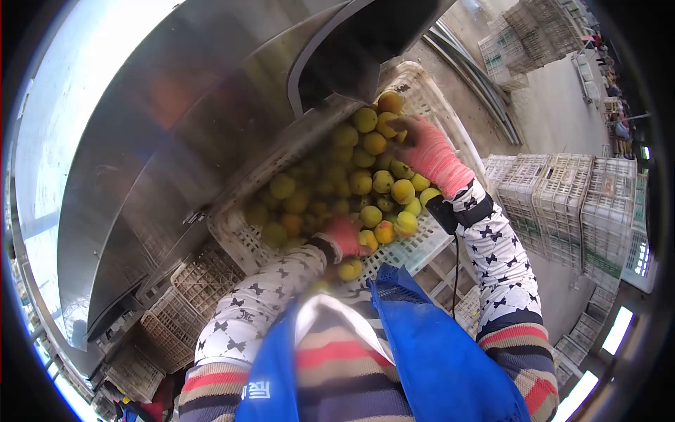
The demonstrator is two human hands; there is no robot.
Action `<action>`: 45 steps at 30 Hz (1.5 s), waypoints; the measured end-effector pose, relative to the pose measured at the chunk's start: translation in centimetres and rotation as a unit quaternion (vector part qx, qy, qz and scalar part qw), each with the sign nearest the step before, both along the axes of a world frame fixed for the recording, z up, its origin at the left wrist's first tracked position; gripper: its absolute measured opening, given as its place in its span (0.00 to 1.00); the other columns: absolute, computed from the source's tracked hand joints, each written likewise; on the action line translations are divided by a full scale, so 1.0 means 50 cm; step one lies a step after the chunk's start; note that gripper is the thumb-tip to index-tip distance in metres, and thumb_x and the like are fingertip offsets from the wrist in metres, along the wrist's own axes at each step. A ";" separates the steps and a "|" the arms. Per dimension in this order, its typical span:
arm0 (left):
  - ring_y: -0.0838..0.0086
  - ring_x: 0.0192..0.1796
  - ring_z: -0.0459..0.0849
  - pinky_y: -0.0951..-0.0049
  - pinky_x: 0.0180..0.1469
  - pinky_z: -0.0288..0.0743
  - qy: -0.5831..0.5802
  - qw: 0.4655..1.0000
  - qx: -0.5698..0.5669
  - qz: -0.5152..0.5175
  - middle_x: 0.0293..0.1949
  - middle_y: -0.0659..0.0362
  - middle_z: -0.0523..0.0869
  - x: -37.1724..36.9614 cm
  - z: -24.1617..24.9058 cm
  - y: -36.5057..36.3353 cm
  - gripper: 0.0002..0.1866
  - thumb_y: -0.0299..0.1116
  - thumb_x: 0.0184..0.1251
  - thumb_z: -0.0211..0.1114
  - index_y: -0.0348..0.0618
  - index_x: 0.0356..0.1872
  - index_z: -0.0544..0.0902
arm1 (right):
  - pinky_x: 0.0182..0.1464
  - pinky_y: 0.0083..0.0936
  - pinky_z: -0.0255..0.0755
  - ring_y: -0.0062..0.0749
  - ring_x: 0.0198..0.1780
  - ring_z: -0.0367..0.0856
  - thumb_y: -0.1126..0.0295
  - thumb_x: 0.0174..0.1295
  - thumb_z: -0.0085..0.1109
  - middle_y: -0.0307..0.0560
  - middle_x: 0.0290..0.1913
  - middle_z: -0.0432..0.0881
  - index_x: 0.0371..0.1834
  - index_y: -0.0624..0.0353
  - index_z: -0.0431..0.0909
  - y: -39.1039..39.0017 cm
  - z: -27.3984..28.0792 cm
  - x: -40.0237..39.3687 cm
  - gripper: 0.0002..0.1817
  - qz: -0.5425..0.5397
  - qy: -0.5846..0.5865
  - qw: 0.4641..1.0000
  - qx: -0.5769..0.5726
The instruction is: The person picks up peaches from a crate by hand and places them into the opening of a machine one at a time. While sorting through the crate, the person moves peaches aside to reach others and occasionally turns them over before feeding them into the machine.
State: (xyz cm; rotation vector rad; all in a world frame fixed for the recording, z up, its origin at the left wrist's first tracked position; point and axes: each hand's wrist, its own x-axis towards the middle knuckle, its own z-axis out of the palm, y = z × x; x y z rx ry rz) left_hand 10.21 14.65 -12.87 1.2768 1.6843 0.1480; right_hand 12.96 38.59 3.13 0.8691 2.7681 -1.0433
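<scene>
A white plastic crate (pixel 439 105) holds many yellow-green round fruits (pixel 382 181), some with an orange blush. My right hand (pixel 427 151), in a pink glove with darker fingertips, reaches over the crate's upper right part, its fingers curled at the fruits there. Whether it grips one is hidden. My left hand (pixel 343 235), also in a pink glove, is low among the fruits near the crate's near side; its fingers are blurred and partly hidden. Two yellow fruits (pixel 349 269) lie just below that hand.
A large metal machine panel (pixel 183 105) rises on the left, with a dark chute end (pixel 344 56) over the crate. Stacked crates stand at the right (pixel 555 204), the upper right (pixel 524 39) and the lower left (pixel 172 320). Long pipes (pixel 478 84) lie on the floor.
</scene>
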 end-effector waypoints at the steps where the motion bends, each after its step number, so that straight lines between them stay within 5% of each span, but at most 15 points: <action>1: 0.48 0.63 0.76 0.56 0.64 0.70 0.021 0.998 -0.013 -0.052 0.61 0.40 0.77 0.002 0.010 0.001 0.52 0.73 0.44 0.69 0.48 0.68 0.73 | 0.54 0.37 0.78 0.46 0.50 0.83 0.65 0.54 0.71 0.52 0.53 0.80 0.62 0.51 0.78 0.003 -0.040 0.029 0.29 0.099 -0.114 0.987 0.056; 4: 0.48 0.62 0.77 0.55 0.64 0.70 -0.101 0.988 -0.047 -0.109 0.62 0.40 0.76 -0.063 0.029 0.015 0.53 0.73 0.42 0.70 0.49 0.68 0.74 | 0.51 0.43 0.78 0.53 0.50 0.82 0.66 0.53 0.66 0.55 0.51 0.81 0.54 0.55 0.80 -0.012 -0.143 0.079 0.22 0.331 -0.298 0.886 0.132; 8: 0.48 0.64 0.76 0.56 0.65 0.70 -0.109 0.984 -0.040 -0.134 0.62 0.40 0.76 -0.079 -0.013 -0.006 0.54 0.75 0.40 0.70 0.50 0.68 0.75 | 0.48 0.43 0.79 0.54 0.47 0.83 0.67 0.53 0.65 0.56 0.47 0.82 0.50 0.61 0.79 -0.051 -0.266 0.122 0.20 0.333 -0.304 0.879 0.156; 13: 0.48 0.67 0.75 0.54 0.68 0.67 -0.087 0.989 -0.079 -0.088 0.67 0.40 0.74 -0.076 -0.037 0.016 0.56 0.79 0.39 0.68 0.53 0.69 0.76 | 0.49 0.41 0.79 0.54 0.48 0.83 0.64 0.48 0.70 0.56 0.49 0.81 0.50 0.61 0.79 -0.027 -0.178 0.084 0.25 0.415 -0.310 0.837 0.177; 17: 0.49 0.68 0.74 0.55 0.70 0.66 -0.131 0.990 -0.008 -0.053 0.69 0.43 0.73 -0.078 -0.043 0.015 0.57 0.83 0.42 0.61 0.52 0.70 0.75 | 0.58 0.37 0.76 0.50 0.55 0.79 0.61 0.38 0.76 0.55 0.54 0.75 0.57 0.61 0.77 -0.019 -0.027 0.044 0.37 0.098 -0.049 0.994 0.020; 19: 0.51 0.68 0.74 0.57 0.71 0.65 -0.121 0.986 -0.063 -0.099 0.68 0.43 0.75 -0.085 -0.031 0.034 0.58 0.82 0.42 0.62 0.51 0.71 0.74 | 0.60 0.37 0.75 0.51 0.57 0.78 0.63 0.41 0.75 0.57 0.54 0.75 0.62 0.63 0.75 -0.024 0.074 -0.002 0.39 0.000 0.102 0.994 -0.049; 24: 0.56 0.63 0.80 0.59 0.65 0.73 -0.051 0.964 -0.138 -0.220 0.62 0.45 0.81 -0.034 -0.082 0.072 0.48 0.66 0.48 0.69 0.49 0.69 0.75 | 0.59 0.39 0.75 0.54 0.59 0.77 0.61 0.47 0.73 0.60 0.60 0.73 0.69 0.63 0.68 -0.045 0.142 -0.134 0.43 0.085 0.190 0.953 0.219; 28: 0.58 0.56 0.85 0.59 0.56 0.79 -0.003 0.940 -0.172 -0.296 0.56 0.49 0.86 -0.029 0.026 0.096 0.40 0.51 0.47 0.72 0.48 0.66 0.77 | 0.60 0.43 0.74 0.55 0.62 0.75 0.55 0.52 0.71 0.61 0.61 0.73 0.71 0.62 0.66 -0.066 0.132 -0.156 0.44 0.003 0.144 0.968 0.205; 31: 0.61 0.53 0.87 0.60 0.53 0.80 -0.042 0.918 -0.179 -0.351 0.54 0.52 0.87 -0.022 -0.073 0.099 0.40 0.47 0.45 0.74 0.47 0.65 0.78 | 0.60 0.42 0.75 0.53 0.60 0.77 0.49 0.63 0.59 0.53 0.55 0.80 0.55 0.55 0.80 -0.056 0.112 -0.219 0.25 0.033 0.153 0.936 0.315; 32: 0.63 0.53 0.87 0.61 0.52 0.80 -0.049 0.910 -0.199 -0.361 0.53 0.53 0.88 -0.014 -0.078 0.103 0.38 0.47 0.45 0.75 0.48 0.62 0.80 | 0.56 0.41 0.78 0.54 0.53 0.82 0.44 0.61 0.60 0.59 0.55 0.80 0.56 0.59 0.79 -0.029 0.078 -0.281 0.31 0.048 -0.020 0.938 0.342; 34: 0.67 0.51 0.87 0.61 0.49 0.81 -0.041 0.899 -0.251 -0.356 0.50 0.55 0.89 -0.012 -0.047 0.126 0.31 0.47 0.43 0.76 0.51 0.53 0.86 | 0.49 0.38 0.81 0.51 0.47 0.85 0.48 0.60 0.65 0.64 0.50 0.81 0.55 0.63 0.79 0.013 0.075 -0.293 0.31 0.049 0.233 0.906 0.350; 37: 0.66 0.49 0.86 0.60 0.49 0.80 -0.062 0.911 -0.258 -0.315 0.48 0.53 0.89 -0.008 -0.057 0.126 0.29 0.47 0.42 0.78 0.48 0.49 0.89 | 0.48 0.25 0.77 0.30 0.44 0.83 0.69 0.63 0.66 0.50 0.51 0.84 0.52 0.68 0.80 -0.004 0.125 -0.172 0.18 -0.173 0.416 0.881 -0.141; 39: 0.68 0.48 0.85 0.62 0.50 0.79 -0.159 0.930 -0.178 -0.280 0.44 0.54 0.90 0.003 -0.189 0.098 0.24 0.47 0.42 0.78 0.46 0.42 0.90 | 0.45 0.18 0.75 0.20 0.41 0.80 0.73 0.62 0.69 0.41 0.48 0.83 0.51 0.64 0.82 -0.010 0.073 -0.099 0.15 -0.213 0.359 0.897 -0.144; 41: 0.69 0.43 0.85 0.59 0.44 0.79 -0.442 0.866 -0.168 -0.165 0.41 0.57 0.90 -0.049 -0.261 0.054 0.18 0.42 0.47 0.75 0.49 0.41 0.91 | 0.45 0.23 0.76 0.26 0.41 0.82 0.72 0.61 0.69 0.43 0.46 0.83 0.50 0.59 0.83 0.011 -0.061 -0.024 0.14 -0.148 0.136 0.979 -0.035; 45: 0.61 0.42 0.87 0.59 0.42 0.80 -0.162 0.934 -0.082 -0.308 0.43 0.55 0.90 -0.057 -0.114 0.080 0.18 0.38 0.48 0.69 0.47 0.42 0.90 | 0.46 0.36 0.79 0.45 0.44 0.84 0.62 0.58 0.69 0.52 0.46 0.82 0.56 0.55 0.78 -0.058 -0.176 -0.026 0.23 -0.011 0.019 0.995 0.092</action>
